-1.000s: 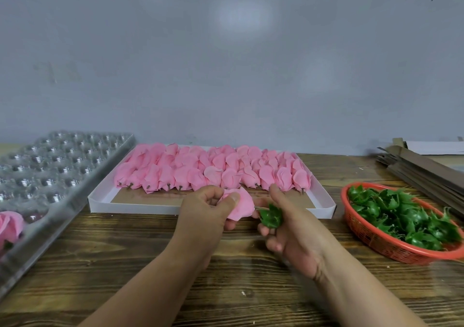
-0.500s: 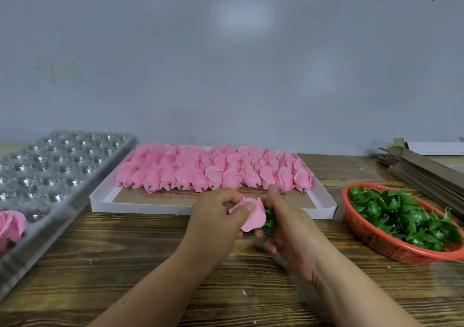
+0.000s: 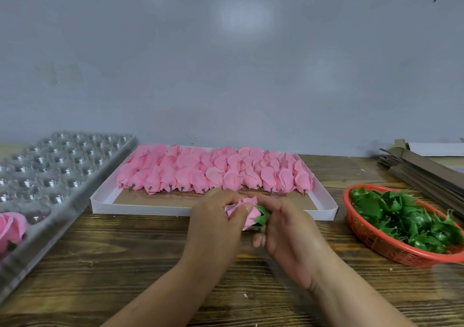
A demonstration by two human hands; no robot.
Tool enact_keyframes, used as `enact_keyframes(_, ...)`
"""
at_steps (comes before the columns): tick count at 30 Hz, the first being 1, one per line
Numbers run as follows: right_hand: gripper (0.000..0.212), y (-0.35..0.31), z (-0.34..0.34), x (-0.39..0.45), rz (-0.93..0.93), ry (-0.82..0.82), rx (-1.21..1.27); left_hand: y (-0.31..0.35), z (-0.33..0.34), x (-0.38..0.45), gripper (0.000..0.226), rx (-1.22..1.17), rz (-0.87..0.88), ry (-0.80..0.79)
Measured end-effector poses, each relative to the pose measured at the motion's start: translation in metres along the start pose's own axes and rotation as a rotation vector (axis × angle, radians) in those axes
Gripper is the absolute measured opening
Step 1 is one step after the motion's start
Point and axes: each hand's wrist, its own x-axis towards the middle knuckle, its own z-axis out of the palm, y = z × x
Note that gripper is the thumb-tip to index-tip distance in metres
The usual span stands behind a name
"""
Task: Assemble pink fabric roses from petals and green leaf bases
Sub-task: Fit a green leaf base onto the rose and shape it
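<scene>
The left hand (image 3: 213, 222) gripped a pink rose bud (image 3: 244, 212), and the right hand (image 3: 283, 228) pinched the green leaf base (image 3: 262, 216) against its bottom end. Just behind this grip lay a white tray (image 3: 140, 207) with rows of pink petals (image 3: 213, 171). To the right of the grip stood an orange basket (image 3: 376, 242) of green leaves (image 3: 401, 216) on the worktop (image 3: 125, 264). Far left was a clear plastic tray (image 3: 62, 161) with one finished rose (image 3: 11, 227).

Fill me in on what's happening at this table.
A person is putting together a fabric rose. The left hand grips a pink bud while the right hand holds a green leaf base against its end. More buds lie in rows in the white tray behind, and spare bases fill the orange basket on the right. One finished rose sits in the clear tray on the left.
</scene>
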Motion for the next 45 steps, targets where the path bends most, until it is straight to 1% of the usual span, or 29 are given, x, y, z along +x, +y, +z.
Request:
enact_keyframes(3, 0.034, 0.004, -0.003, 0.001, -0.04, 0.071, 0.084, 0.0, -0.001, 0.001, 0.003, -0.006, -0.009, 0.011)
enact_keyframes(5, 0.029, 0.005, -0.005, 0.002, -0.058, 0.099, 0.13, -0.001, -0.002, 0.002, 0.005, -0.068, -0.046, -0.001)
enact_keyframes(7, 0.037, 0.006, -0.006, 0.002, -0.061, 0.119, 0.16, -0.001, -0.003, 0.003, 0.011, -0.144, -0.097, -0.016)
enact_keyframes(9, 0.035, 0.006, -0.007, 0.002, -0.052, 0.147, 0.15, -0.001, -0.004, 0.004, 0.01, -0.173, -0.125, -0.021)
enact_keyframes(12, 0.016, 0.007, -0.008, 0.003, -0.051, 0.201, 0.064, -0.001, -0.003, 0.004, 0.012, -0.188, -0.139, -0.016)
enact_keyframes(15, 0.015, 0.007, -0.01, 0.005, -0.049, 0.226, 0.076, 0.0, -0.003, 0.004, 0.011, -0.193, -0.164, -0.011)
enact_keyframes(18, 0.014, 0.003, -0.01, 0.003, -0.044, 0.222, 0.107, -0.001, -0.005, 0.005, 0.014, -0.203, -0.174, -0.021)
enact_keyframes(21, 0.02, 0.002, -0.009, 0.001, -0.073, 0.216, 0.107, -0.002, -0.005, 0.005, 0.016, -0.268, -0.196, -0.045)
enact_keyframes(24, 0.018, 0.006, -0.005, 0.001, -0.094, 0.236, 0.064, -0.003, -0.004, 0.005, 0.013, -0.315, -0.226, -0.072)
enact_keyframes(28, 0.019, 0.011, -0.001, 0.0, -0.136, 0.239, 0.018, -0.004, -0.006, 0.007, 0.015, -0.348, -0.272, -0.076)
enact_keyframes(31, 0.013, 0.014, 0.001, 0.0, -0.182, 0.236, -0.026, -0.003, -0.011, 0.009, 0.016, -0.371, -0.311, -0.073)
enact_keyframes(34, 0.014, 0.009, 0.0, -0.003, -0.21, 0.197, -0.055, 0.0, -0.017, 0.012, 0.017, -0.382, -0.313, -0.109)
enact_keyframes(36, 0.013, 0.004, -0.001, -0.005, -0.265, 0.165, -0.118, 0.002, -0.019, 0.013, 0.015, -0.386, -0.319, -0.143)
enact_keyframes(39, 0.026, -0.001, -0.001, -0.008, -0.383, 0.12, -0.226, 0.002, -0.019, 0.013, 0.012, -0.439, -0.385, -0.184)
enact_keyframes(41, 0.031, -0.001, 0.0, -0.009, -0.433, 0.089, -0.264, 0.001, -0.02, 0.014, 0.012, -0.492, -0.442, -0.202)
enact_keyframes(43, 0.033, 0.0, -0.001, -0.009, -0.442, 0.081, -0.281, 0.0, -0.021, 0.014, 0.013, -0.528, -0.486, -0.222)
enact_keyframes(45, 0.03, 0.0, -0.003, -0.009, -0.431, 0.064, -0.317, 0.0, -0.022, 0.015, 0.012, -0.538, -0.508, -0.243)
